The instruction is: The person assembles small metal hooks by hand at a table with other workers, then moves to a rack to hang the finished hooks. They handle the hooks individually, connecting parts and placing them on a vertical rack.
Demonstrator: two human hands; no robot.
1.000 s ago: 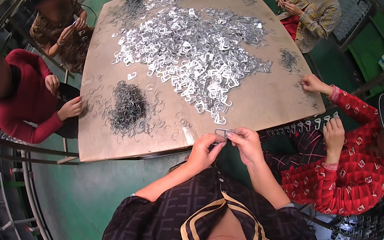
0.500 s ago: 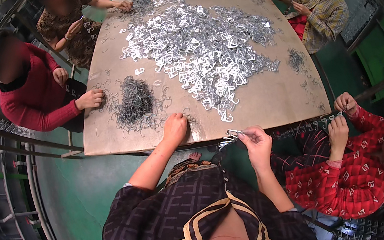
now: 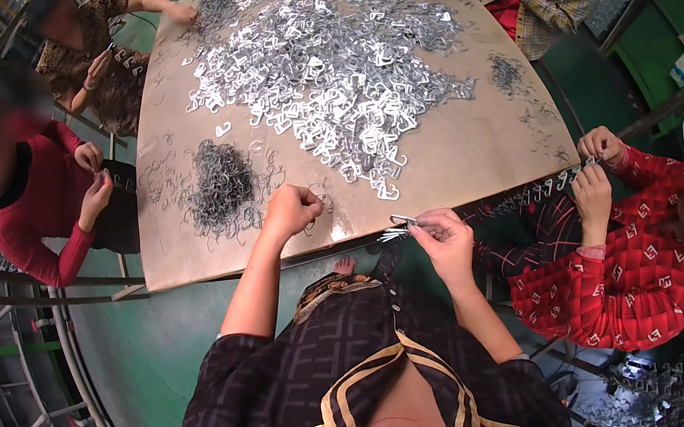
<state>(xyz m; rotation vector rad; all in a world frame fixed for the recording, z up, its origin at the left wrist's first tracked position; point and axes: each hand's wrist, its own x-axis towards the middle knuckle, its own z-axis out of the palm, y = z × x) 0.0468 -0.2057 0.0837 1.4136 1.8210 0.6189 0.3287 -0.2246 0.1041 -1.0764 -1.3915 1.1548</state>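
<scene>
Hooks [image 3: 392,231] in a small bunch are pinched by one end in the right hand [image 3: 446,238], a snug grip, at the six o'clock edge of the tabletop [image 3: 486,139]. The left hand [image 3: 293,212] curls beside thin wires [image 3: 324,202] at its three o'clock; I cannot tell if its grip is closed or holds one. Best to pinch softly, one wire at a time, and keep the bunch neat. From that hand, a wire heap [image 3: 218,183] sits at ten o'clock, a hook pile [image 3: 320,66] at one.

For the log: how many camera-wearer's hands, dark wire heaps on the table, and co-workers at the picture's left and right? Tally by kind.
Wearer's hands (left hand, right hand): 2
Dark wire heaps: 4
Co-workers at left and right: 4
Total: 10
</scene>
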